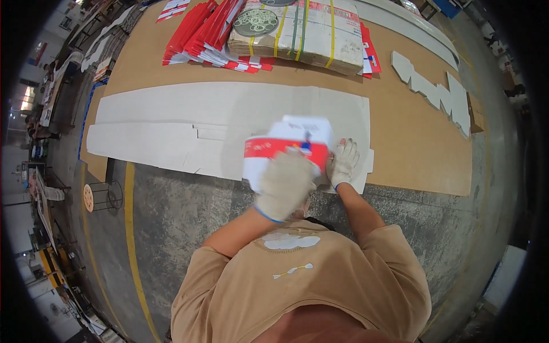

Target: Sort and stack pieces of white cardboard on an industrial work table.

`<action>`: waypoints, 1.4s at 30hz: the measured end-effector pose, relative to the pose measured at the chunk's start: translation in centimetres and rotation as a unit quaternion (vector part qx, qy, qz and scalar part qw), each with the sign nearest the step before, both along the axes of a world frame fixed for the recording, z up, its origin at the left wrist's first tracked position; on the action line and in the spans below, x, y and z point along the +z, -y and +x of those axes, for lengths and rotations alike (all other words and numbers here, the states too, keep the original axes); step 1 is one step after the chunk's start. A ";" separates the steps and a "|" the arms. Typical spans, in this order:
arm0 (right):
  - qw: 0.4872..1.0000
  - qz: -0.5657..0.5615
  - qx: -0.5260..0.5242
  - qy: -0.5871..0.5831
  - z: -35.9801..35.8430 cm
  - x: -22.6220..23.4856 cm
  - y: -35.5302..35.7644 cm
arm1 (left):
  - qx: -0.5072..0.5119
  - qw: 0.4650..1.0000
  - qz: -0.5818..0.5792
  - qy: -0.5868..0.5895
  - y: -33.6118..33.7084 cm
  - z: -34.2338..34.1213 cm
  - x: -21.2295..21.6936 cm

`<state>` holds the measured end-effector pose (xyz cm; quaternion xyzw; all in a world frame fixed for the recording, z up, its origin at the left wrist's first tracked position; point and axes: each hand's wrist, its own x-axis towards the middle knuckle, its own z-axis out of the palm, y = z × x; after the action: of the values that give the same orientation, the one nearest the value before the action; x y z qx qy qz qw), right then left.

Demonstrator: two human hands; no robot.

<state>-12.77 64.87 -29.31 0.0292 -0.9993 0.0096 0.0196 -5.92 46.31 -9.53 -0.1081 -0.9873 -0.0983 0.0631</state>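
My left hand, in a pale work glove with a blue cuff edge, is closed on a red-and-white printed card piece. The card and this hand are blurred by motion, and the glove hides the card's lower part. Beneath them lies a large white cardboard sheet with slits and cut lines. My right hand, gloved the same way, rests flat near the sheet's right end, just right of the card. Its fingers are stretched out.
A strapped carton bundle stands on the brown board tabletop, with a dish of rings on it. Red-and-white card stacks lie at its left. Jagged white cardboard lies right; a stool stands lower left.
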 end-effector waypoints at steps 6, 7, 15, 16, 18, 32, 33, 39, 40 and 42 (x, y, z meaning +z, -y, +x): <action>1.000 0.016 -0.019 0.002 -0.1 -1.5 -0.7 | 0.226 0.690 0.687 -0.026 19.4 1.8 -3.0; 1.000 0.019 -0.017 -0.001 -0.3 -1.5 -0.5 | 0.248 0.536 0.807 0.002 22.9 2.6 -6.3; 1.000 0.018 0.011 -0.010 0.0 -1.1 -1.1 | 0.365 0.468 0.802 -0.072 28.6 5.9 -20.2; 1.000 0.018 0.011 -0.010 0.0 -1.1 -1.1 | 0.376 0.510 0.772 -0.052 28.7 5.4 -19.0; 1.000 0.026 0.005 0.014 -0.3 -0.9 -1.2 | 0.408 0.668 0.614 -0.103 27.6 4.7 -16.6; 0.979 -0.188 0.052 -0.058 -1.1 -5.1 -7.1 | -0.071 0.996 -0.016 0.054 -4.9 -0.5 -3.3; 0.993 -0.054 0.061 -0.080 -0.6 -3.0 -6.2 | -0.120 0.991 0.063 0.016 -1.7 -0.8 -0.7; 1.000 0.016 -0.009 -0.015 -0.6 -1.4 -5.5 | 0.234 0.697 0.670 0.102 16.6 1.7 -4.9; 1.000 0.018 -0.006 -0.011 -0.7 -1.6 -5.5 | 0.251 0.614 0.747 0.034 18.8 2.1 -7.0; 1.000 0.022 -0.004 -0.006 -0.5 -1.8 -5.5 | 0.264 0.518 0.813 -0.032 23.0 3.1 -12.0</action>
<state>-13.30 70.35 -31.08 0.0258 -0.9993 -0.0125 0.0253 -2.78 23.36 -21.52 0.2527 -0.4583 -0.8332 0.1784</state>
